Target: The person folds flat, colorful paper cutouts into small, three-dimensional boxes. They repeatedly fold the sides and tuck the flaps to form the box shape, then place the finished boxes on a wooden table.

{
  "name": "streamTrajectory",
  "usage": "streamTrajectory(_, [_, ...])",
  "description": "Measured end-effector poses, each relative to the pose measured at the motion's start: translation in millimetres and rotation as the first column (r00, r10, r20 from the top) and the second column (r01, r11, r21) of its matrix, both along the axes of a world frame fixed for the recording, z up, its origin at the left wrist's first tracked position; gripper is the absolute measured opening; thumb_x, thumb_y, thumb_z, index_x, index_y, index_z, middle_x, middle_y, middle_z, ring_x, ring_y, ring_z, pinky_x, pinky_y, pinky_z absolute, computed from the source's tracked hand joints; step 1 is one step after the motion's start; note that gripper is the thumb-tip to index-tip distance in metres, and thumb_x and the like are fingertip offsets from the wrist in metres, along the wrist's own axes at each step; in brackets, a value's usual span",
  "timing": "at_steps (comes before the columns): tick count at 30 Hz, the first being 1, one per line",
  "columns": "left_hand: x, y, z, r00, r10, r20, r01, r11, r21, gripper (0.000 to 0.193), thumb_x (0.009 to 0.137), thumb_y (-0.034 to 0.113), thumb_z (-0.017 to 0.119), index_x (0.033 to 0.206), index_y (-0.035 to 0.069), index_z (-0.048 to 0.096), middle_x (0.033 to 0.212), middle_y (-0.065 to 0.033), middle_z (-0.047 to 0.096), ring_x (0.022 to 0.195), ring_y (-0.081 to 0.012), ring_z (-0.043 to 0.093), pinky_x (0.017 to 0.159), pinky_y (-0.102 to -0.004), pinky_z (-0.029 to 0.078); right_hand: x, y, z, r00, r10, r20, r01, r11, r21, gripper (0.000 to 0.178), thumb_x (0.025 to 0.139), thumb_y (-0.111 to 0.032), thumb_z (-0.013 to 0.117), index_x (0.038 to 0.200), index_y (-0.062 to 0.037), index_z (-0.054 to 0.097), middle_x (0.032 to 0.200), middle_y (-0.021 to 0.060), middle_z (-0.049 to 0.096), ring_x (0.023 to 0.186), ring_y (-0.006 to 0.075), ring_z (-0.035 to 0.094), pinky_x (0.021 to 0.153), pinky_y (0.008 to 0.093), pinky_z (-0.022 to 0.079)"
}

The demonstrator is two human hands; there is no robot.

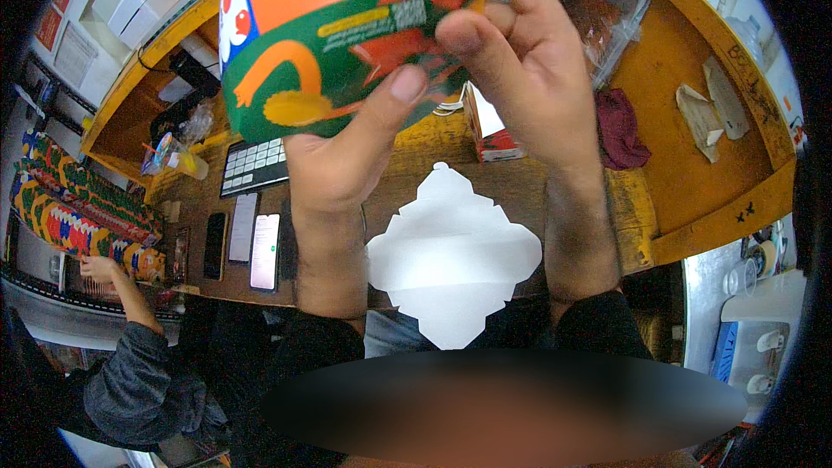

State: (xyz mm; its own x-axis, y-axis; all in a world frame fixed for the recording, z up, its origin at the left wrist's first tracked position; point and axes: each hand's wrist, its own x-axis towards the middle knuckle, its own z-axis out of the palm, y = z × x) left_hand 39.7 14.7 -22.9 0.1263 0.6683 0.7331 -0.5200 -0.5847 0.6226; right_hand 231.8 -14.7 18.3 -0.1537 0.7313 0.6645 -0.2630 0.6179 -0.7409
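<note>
Close to the camera I hold up a printed cardboard carton [329,43], orange on top and green below with orange and yellow shapes. My left hand [338,156] grips its lower edge, thumb pressed on the green face. My right hand [520,61] pinches its right end with thumb and fingers. Below my hands a flat white die-cut cardboard blank [451,256] lies on the wooden table [520,182] edge.
A small red and white box [490,130] stands behind my hands. A calculator [253,165], phones [264,251] and a plastic cup [173,154] sit at left. Stacked printed cartons [78,217] lie far left, where another person's hand [100,269] reaches. A maroon cloth [620,126] lies right.
</note>
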Motion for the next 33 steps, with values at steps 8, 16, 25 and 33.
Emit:
streamTrajectory(8, [-1.0,-0.2,4.7,0.997,0.063,-0.033,-0.061,0.996,0.072,0.037,0.098,0.004,0.087,0.131,-0.003,0.073,0.123,-0.0136,0.081,0.112,-0.0221,0.078,0.100,-0.0373,0.064,-0.3,15.6,-29.5,0.667,-0.668,0.328,0.430,0.706,0.563,0.054,0.116,-0.046,0.062,0.136,0.0028,0.068,0.109,0.0070,0.079,0.098,0.0125,0.074,0.084,0.0286,0.059])
streamTrajectory(16, [9.9,-14.9,8.3,0.960,0.247,-0.127,-0.247,0.969,0.019,0.035,0.095,0.003,0.089,0.127,-0.003,0.075,0.118,-0.0120,0.082,0.105,-0.0197,0.079,0.095,-0.0349,0.065,-12.4,11.2,-23.1,0.800,-0.567,0.196,0.444,0.779,0.442,0.048,0.118,-0.039,0.059,0.137,0.0034,0.072,0.110,0.0077,0.080,0.095,0.0112,0.072,0.082,0.0283,0.059])
streamTrajectory(25, [-1.0,-18.3,16.4,0.947,0.254,-0.196,-0.262,0.965,-0.018,0.050,0.089,0.002,0.093,0.134,-0.003,0.070,0.124,-0.0126,0.080,0.109,-0.0217,0.078,0.098,-0.0366,0.063,-5.4,4.3,-22.4,0.757,-0.597,0.265,0.470,0.780,0.414,0.048,0.118,-0.042,0.060,0.130,0.0022,0.074,0.107,0.0069,0.077,0.097,0.0098,0.069,0.081,0.0250,0.055])
streamTrajectory(33, [-34.8,-12.8,11.2,0.835,0.109,-0.540,-0.032,0.988,0.149,0.062,0.090,-0.003,0.085,0.147,-0.005,0.060,0.139,-0.0138,0.073,0.129,-0.0255,0.070,0.112,-0.0414,0.056,15.6,19.3,-8.9,0.795,-0.592,0.133,0.392,0.669,0.631,0.049,0.108,-0.045,0.072,0.127,-0.0004,0.074,0.122,0.0104,0.072,0.116,0.0174,0.067,0.095,0.0312,0.053])
